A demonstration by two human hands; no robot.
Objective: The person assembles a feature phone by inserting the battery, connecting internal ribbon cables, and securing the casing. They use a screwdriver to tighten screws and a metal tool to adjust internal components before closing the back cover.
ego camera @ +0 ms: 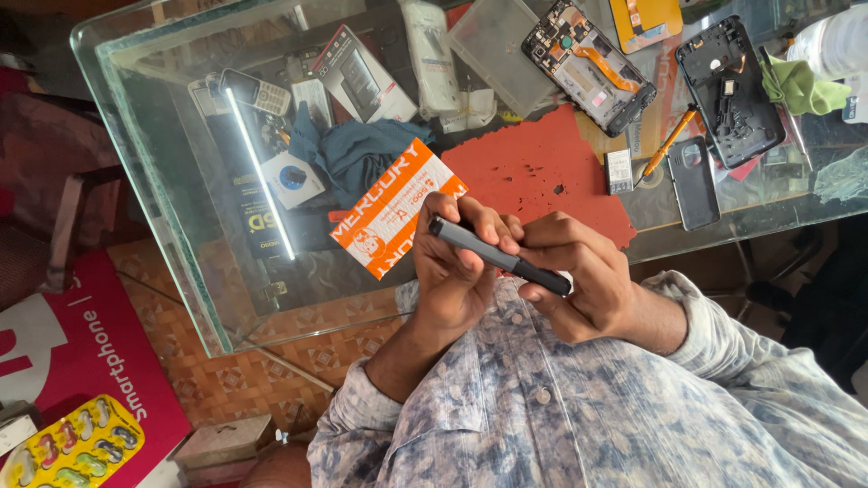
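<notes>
Grey slim pen-shaped tool [497, 258], pinched by left hand [457, 271] and right hand [579, 285]. Tip apparently hidden. Glass table [163, 181] just beyond.

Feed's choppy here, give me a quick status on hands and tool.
Left hand and right hand both gripping the dark pen-shaped tool. Held near the chest, off the glass table. Nothing blocking.

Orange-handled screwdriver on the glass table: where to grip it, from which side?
Grip the orange-handled screwdriver at mid-handle, coming from above. It lies flat and diagonal on the glass table, between the opened phone and the dark back cover, so side access looks tight. The handle is the thickest, longest part; pinch across its width. Both hands, left hand and right hand, are occupied with a grey pen-shaped tool.
</notes>
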